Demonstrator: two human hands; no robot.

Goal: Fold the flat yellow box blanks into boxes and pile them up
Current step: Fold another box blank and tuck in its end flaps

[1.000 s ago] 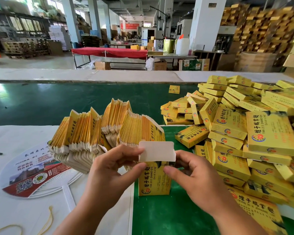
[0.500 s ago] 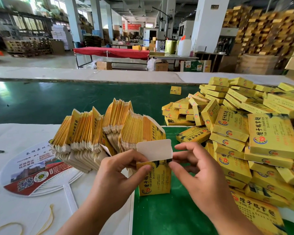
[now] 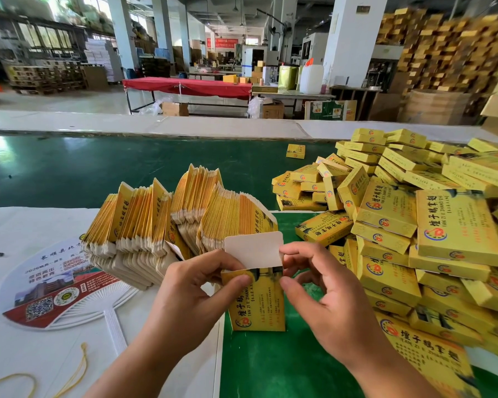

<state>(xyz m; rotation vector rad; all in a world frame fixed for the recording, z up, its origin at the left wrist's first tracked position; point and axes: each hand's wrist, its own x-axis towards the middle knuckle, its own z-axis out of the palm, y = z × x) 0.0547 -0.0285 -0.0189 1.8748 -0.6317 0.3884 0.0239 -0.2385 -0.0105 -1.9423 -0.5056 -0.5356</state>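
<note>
Now my right hand [image 3: 325,285] has come back onto the box [image 3: 258,300]; half a second ago its fingers were spread off to the side, and now thumb and forefinger pinch the right top corner beside the white flap [image 3: 253,249]. My left hand [image 3: 196,285] grips the left top corner as before, thumb on the yellow face. The flap has stayed upright and untucked, so I judge this end is about to be closed, then the box goes on the pile. It stands between my hands, its foot on the green mat [image 3: 270,366].

Counted: one box in hand, one stray box [image 3: 295,151] on the belt, one paper fan [image 3: 55,285]. The flat blanks [image 3: 167,219] and the heap of finished boxes [image 3: 414,231] are too many to count.
</note>
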